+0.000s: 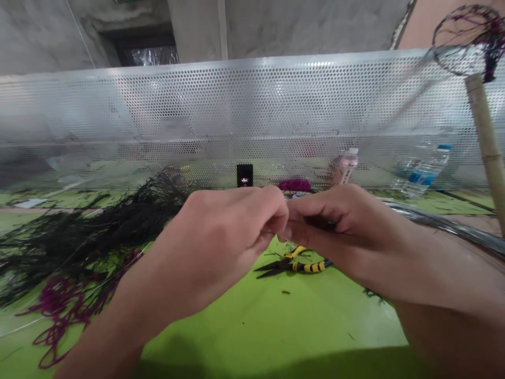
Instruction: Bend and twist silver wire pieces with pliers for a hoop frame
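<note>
My left hand (221, 237) and my right hand (347, 231) meet fingertip to fingertip in the middle of the head view, raised above the green table (276, 326). Both are closed in a pinch. Whatever lies between the fingers is too small and too covered to name. Just below my right hand, black needle-nose pliers (292, 265) with yellow-and-black handles lie on the table with their jaws apart. Left of my left hand spreads a pile of dark, thin, branching strands (118, 226), with a tangle of purple cord (63, 305) in front of it.
A perforated metal screen (252, 105) runs along the back. Before it stand a small black device (245, 175), a pink bottle (347, 166) and a clear water bottle (428, 171), near a purple bundle (295, 185). At right are a bamboo pole (485, 137) and a wire hoop (437, 42).
</note>
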The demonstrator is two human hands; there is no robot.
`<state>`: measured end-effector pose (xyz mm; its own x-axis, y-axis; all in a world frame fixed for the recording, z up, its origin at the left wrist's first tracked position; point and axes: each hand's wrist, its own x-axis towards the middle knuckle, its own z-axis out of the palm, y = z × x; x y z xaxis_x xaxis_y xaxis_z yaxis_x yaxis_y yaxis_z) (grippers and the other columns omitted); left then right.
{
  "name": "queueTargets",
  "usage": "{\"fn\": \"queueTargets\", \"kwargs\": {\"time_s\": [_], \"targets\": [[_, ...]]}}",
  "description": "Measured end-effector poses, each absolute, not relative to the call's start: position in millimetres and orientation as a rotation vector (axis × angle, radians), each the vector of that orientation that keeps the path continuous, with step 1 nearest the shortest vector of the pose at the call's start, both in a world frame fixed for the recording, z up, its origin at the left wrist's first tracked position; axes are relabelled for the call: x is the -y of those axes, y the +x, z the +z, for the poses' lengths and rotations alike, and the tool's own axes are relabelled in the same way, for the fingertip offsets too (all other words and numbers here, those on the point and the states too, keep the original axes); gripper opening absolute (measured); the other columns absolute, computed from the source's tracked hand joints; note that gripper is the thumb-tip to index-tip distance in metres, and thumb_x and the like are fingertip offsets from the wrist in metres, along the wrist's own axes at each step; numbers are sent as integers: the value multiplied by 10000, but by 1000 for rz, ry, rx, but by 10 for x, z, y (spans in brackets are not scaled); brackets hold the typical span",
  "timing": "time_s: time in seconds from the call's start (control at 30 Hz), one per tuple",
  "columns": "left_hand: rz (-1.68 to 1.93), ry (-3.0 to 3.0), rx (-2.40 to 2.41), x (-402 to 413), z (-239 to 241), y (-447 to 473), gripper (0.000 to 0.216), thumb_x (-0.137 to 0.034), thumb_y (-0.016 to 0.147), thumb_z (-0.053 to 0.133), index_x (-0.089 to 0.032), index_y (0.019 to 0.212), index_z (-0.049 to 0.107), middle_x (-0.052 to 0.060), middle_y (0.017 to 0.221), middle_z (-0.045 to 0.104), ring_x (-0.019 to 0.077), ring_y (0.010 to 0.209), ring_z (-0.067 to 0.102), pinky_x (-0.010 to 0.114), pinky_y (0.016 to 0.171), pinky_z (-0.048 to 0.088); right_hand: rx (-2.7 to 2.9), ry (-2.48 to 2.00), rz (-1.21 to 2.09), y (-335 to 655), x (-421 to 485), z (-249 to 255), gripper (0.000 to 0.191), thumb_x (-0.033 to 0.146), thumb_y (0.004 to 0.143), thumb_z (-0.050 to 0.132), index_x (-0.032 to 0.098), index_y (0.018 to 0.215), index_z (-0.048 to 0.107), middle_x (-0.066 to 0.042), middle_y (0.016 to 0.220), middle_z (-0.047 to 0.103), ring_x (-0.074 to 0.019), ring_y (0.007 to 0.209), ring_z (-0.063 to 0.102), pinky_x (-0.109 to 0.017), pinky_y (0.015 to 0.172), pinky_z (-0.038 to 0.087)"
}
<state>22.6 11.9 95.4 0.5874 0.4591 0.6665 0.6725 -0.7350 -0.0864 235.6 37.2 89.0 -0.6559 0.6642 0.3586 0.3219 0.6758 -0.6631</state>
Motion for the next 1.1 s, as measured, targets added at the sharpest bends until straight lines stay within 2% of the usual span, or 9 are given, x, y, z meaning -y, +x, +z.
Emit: {"fn": "queueTargets", "kwargs": {"time_s": [0.1, 0.23, 0.33, 0.47, 0.57, 0.67, 0.8, 0.87, 1.1], "targets": [[-768, -2232, 724, -102, 901, 299, 207, -87, 948, 510, -222, 802, 567, -30, 659, 581, 122, 557, 528, 291, 544, 412, 2278, -727, 715, 2386, -403, 892, 313, 374, 1010, 591, 200, 752, 623, 36, 643, 471, -98, 569, 372, -264, 472, 305], [-800, -2068, 478, -150, 871, 412, 294, -94, 982, 499, -191, 715, 575, -6, 639, 574, 133, 557, 555, 294, 539, 459, 2198, -722, 723, 2429, -450, 905, 358, 433, 1006, 597, 203, 733, 631, 27, 644, 487, -103, 571, 397, -259, 473, 308], [-955, -2124, 758, -171, 884, 419, 185, -78, 940, 586, -186, 790, 581, -21, 735, 633, 103, 604, 570, 257, 543, 448, 2152, -734, 636, 2441, -468, 900, 316, 424, 992, 635, 211, 760, 659, 33, 647, 480, -98, 567, 380, -266, 486, 286], [-1097, -2541, 1297, -131, 962, 300, 108, -188, 898, 693, -223, 977, 628, -67, 737, 707, 82, 545, 601, 205, 471, 435, 2160, -748, 524, 2444, -466, 877, 272, 393, 1015, 609, 232, 807, 675, 37, 683, 500, -93, 585, 384, -264, 509, 289], [-1147, -2887, 1505, -104, 1043, 194, 296, -247, 1001, 562, -274, 1289, 629, -42, 850, 782, 92, 591, 685, 166, 413, 434, 2203, -774, 510, 2437, -450, 864, 273, 389, 1017, 602, 235, 801, 665, 45, 645, 443, -90, 564, 359, -264, 488, 267], [-1236, -2994, 1671, -120, 1097, 143, 461, -257, 1008, 571, -264, 1467, 528, -15, 843, 801, 130, 689, 748, 151, 398, 426, 2221, -794, 492, 2422, -431, 851, 306, 397, 1039, 554, 227, 803, 651, 47, 636, 428, -83, 544, 348, -263, 468, 254], [-1368, -3052, 1759, -180, 1087, 162, 625, -275, 938, 674, -284, 1526, 462, 6, 973, 821, 208, 893, 788, 206, 568, 579, 2230, -815, 473, 2421, -419, 832, 338, 391, 1039, 537, 218, 761, 621, 49, 621, 401, -81, 536, 333, -263, 460, 251], [-1464, -3037, 1759, -202, 1062, 186, 653, -286, 904, 708, -317, 1513, 476, 6, 1035, 819, 229, 919, 789, 238, 612, 609, 2222, -827, 468, 2431, -418, 829, 341, 388, 1034, 545, 215, 747, 612, 49, 616, 390, -82, 537, 325, -265, 461, 247], [-1640, -2894, 1696, -186, 1022, 230, 658, -284, 859, 765, -332, 1476, 541, -3, 991, 825, 193, 820, 776, 173, 495, 530, 2219, -790, 493, 2450, -433, 851, 334, 366, 1040, 543, 205, 756, 611, 52, 620, 391, -76, 538, 322, -270, 466, 239]]}}
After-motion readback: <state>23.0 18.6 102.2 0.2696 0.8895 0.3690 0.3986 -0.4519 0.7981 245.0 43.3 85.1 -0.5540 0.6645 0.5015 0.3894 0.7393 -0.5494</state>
